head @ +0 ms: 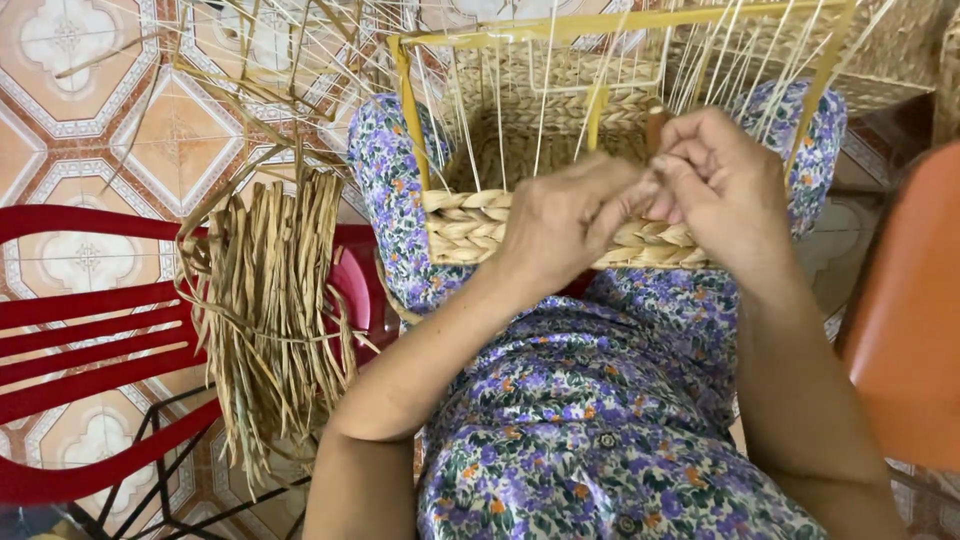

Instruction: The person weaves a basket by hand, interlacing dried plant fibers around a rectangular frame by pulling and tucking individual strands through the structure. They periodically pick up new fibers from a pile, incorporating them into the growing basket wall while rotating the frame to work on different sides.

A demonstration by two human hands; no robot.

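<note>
Red slatted chair (90,330) bearing dried straw bundle (270,300), patterned tile floor (120,120) beneath

This looks like a home used for handcraft weaving. The floor (150,140) is laid with ornate patterned tiles in orange, white and red, a household finish. On it, left of the half-woven basket (530,215) on the person's lap, stands a red plastic chair (90,330) carrying a bundle of dried straw (275,310). Behind the basket, more woven pieces (880,50) lie stacked.
</note>
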